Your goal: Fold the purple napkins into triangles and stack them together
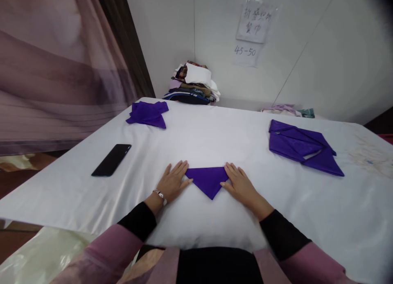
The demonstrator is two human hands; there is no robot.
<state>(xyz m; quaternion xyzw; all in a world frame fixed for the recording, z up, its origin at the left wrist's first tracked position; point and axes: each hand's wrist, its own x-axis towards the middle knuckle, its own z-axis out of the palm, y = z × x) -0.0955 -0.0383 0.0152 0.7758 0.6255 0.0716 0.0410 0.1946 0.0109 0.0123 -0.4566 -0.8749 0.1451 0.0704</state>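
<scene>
A purple cloth napkin (208, 181) lies flat on the white-covered table, folded into a triangle with its point towards me. My left hand (173, 179) rests at its left corner, palm down, fingers stretched out and touching the edge. At the right corner, my right hand (239, 183) lies the same way, with its fingers extended and the thumb on the slanted side. Neither hand grips the cloth. The long straight edge of the triangle runs between the two sets of fingertips.
On the white tablecloth (196, 140), folded purple cloths (147, 113) lie at the far left and more purple cloth (299, 145) lies at the right. A black phone (112, 160) is on the left. Stacked clothes (193, 83) stand by the wall, below a handwritten sign (254, 22).
</scene>
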